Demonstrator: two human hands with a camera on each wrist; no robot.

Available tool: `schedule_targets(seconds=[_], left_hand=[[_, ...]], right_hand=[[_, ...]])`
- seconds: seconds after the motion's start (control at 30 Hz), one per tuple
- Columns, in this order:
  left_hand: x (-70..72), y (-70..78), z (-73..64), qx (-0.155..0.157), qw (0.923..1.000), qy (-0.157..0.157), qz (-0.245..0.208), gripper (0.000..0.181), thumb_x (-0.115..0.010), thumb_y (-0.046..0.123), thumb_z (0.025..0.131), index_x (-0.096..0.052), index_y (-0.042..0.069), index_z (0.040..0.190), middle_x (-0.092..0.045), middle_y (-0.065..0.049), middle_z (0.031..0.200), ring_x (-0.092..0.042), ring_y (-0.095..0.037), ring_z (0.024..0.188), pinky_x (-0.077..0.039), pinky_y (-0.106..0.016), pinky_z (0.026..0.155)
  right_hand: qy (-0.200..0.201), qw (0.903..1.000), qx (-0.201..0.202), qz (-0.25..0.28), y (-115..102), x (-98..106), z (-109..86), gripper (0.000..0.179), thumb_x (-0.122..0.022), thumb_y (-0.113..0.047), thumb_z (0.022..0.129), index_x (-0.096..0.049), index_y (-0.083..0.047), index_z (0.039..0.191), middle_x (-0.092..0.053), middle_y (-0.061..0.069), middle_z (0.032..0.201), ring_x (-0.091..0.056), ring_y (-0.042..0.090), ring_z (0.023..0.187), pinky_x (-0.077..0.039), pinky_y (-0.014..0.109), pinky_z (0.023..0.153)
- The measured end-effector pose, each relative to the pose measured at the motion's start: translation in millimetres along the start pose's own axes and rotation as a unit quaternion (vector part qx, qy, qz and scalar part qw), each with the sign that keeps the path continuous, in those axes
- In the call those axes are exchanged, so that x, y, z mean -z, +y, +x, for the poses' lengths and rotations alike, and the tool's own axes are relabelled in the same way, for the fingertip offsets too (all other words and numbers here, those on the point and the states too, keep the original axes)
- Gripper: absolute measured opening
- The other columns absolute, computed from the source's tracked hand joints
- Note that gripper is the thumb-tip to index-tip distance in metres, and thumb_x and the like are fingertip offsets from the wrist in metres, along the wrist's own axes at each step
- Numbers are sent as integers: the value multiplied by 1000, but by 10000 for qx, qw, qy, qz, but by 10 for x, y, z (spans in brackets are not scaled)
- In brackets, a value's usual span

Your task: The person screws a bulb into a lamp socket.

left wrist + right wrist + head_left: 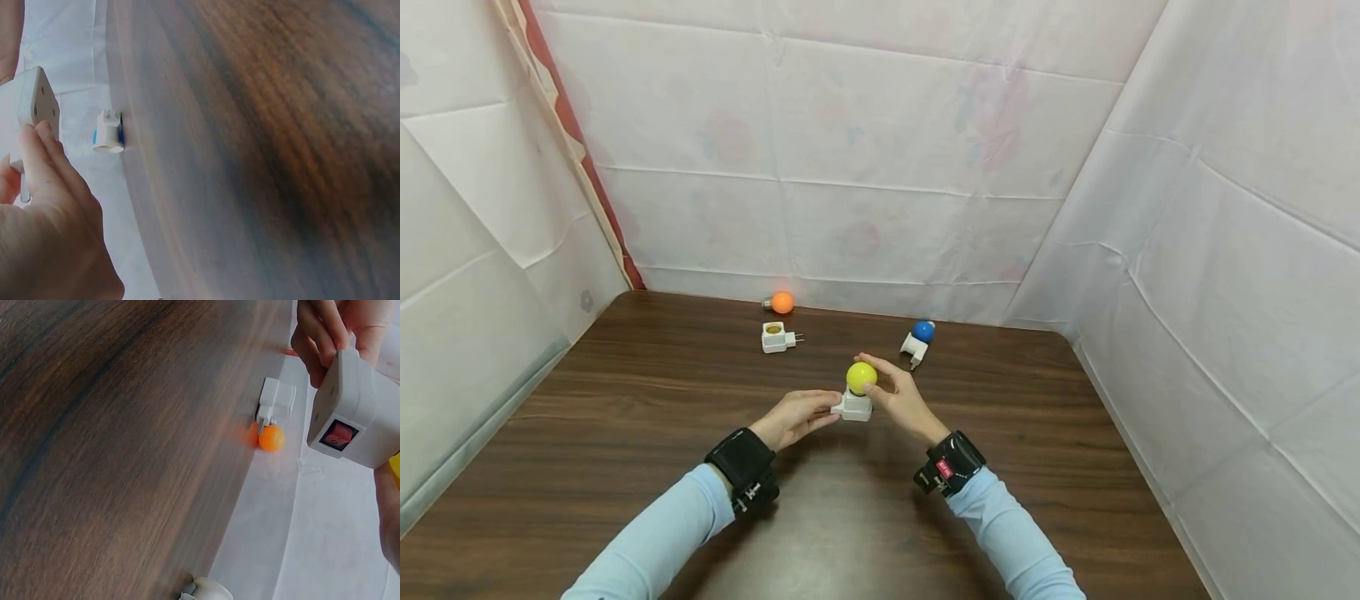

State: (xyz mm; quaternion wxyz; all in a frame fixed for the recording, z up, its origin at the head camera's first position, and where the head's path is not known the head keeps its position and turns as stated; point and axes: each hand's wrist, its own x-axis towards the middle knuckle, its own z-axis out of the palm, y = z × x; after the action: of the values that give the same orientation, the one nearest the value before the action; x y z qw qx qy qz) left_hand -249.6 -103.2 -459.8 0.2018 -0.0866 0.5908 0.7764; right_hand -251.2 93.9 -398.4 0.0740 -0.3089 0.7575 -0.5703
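Yellow bulb (861, 377): is standing upright on the white socket (856, 408), both being held above the wooden table (805, 533), between the hands; it is looking light, stiff and smooth, so probably slippery, perhaps fragile (its rounded sides are inviting light fingertips rather than a squeeze).
White socket: is looking light and rigid, its flat-sided casing offering the steadier hold; a red switch (339, 434) is showing on it in the right wrist view.
Left hand (797, 417): is pinching the socket at its plug end.
Right hand (901, 404): is gripping the yellow bulb, thumb on the near side, fingers curving round the far side.
Socket and contents: the yellow bulb is sitting at its mouth; how deep, I cannot tell.
Second socket (771, 343): is showing a yellowish interior, while the orange bulb (783, 302) is lying apart, just behind.
Third socket (914, 347): is lying against the blue bulb (923, 332); whether it is holding that bulb, I cannot tell.
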Motion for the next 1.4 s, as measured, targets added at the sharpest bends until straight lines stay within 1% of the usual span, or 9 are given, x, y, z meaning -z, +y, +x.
schedule_targets(seconds=[0.3, 0.43, 0.6, 0.7, 0.8, 1.03, 1.13, 1.23, 1.4], left_hand=[[-7, -38, 26, -58, 9999, 105, -32, 43, -59, 6, 88, -46, -14, 124, -59, -10, 102, -61, -10, 85, -55, -21, 84], [-8, -43, 32, -82, 9998, 170, -25, 44, -60, 7, 88, -46, -13, 124, -59, -10, 103, -61, -10, 85, -55, -21, 84], [-15, -45, 33, -83, 9997, 241, -48, 44, -60, 7, 88, -46, -13, 124, -58, -10, 103, -61, -10, 84, -55, -21, 84], [-22, -48, 29, -87, 9995, 278, -76, 44, -60, 7, 88, -46, -13, 124, -58, -11, 103, -61, -10, 84, -55, -21, 84], [-28, -56, 29, -109, 9994, 313, -126, 43, -60, 6, 88, -46, -13, 124, -58, -11, 103, -61, -10, 83, -55, -20, 83], [-53, -62, 18, -104, 9987, 428, -241, 45, -61, 7, 88, -46, -12, 125, -58, -10, 102, -61, -10, 83, -55, -21, 84], [-64, -63, 16, -104, 9984, 497, -262, 46, -61, 7, 87, -46, -11, 126, -58, -10, 103, -61, -10, 82, -55, -21, 84], [-79, -66, 14, -131, 9980, 567, -266, 46, -61, 7, 87, -46, -11, 126, -58, -10, 104, -61, -10, 82, -55, -21, 83], [-93, -72, 11, -141, 9982, 531, -248, 45, -61, 7, 87, -46, -12, 126, -57, -11, 106, -61, -10, 83, -55, -21, 83]], right_hand=[[33, 10000, -48, 52, 12, -5, 7, 44, -47, 4, 91, -38, 8, 134, -41, 23, 137, -48, 36, 119, -47, 41, 100], [193, 9998, -82, -24, 20, -11, 2, 43, -50, 3, 90, -42, 4, 133, -45, 21, 134, -52, 33, 115, -49, 36, 96], [440, 9988, -83, -180, 23, -23, 0, 42, -56, 1, 89, -47, 4, 129, -49, 22, 131, -53, 34, 114, -50, 41, 96], [551, 9981, -107, -269, 44, -30, 6, 42, -59, -2, 87, -48, 4, 128, -50, 22, 129, -54, 34, 112, -50, 44, 95], [670, 9972, -166, -297, 101, -37, 18, 43, -62, -4, 86, -50, 2, 127, -53, 21, 127, -57, 34, 109, -52, 42, 92], [1025, 9933, -287, -453, 361, -50, 69, 46, -71, -17, 80, -57, -7, 122, -57, 10, 124, -60, 27, 103, -57, 29, 83], [1215, 9903, -157, -651, 373, -62, 57, 48, -73, -25, 77, -60, -8, 120, -59, 7, 121, -60, 24, 101, -58, 34, 80], [1368, 9880, -36, -721, 370, -66, 47, 51, -75, -29, 75, -61, -5, 118, -61, 8, 117, -59, 26, 102, -57, 42, 82], [1476, 9860, -150, -756, 367, -61, 47, 52, -77, -31, 73, -61, -5, 116, -63, 7, 113, -59, 26, 103, -57, 38, 84]])
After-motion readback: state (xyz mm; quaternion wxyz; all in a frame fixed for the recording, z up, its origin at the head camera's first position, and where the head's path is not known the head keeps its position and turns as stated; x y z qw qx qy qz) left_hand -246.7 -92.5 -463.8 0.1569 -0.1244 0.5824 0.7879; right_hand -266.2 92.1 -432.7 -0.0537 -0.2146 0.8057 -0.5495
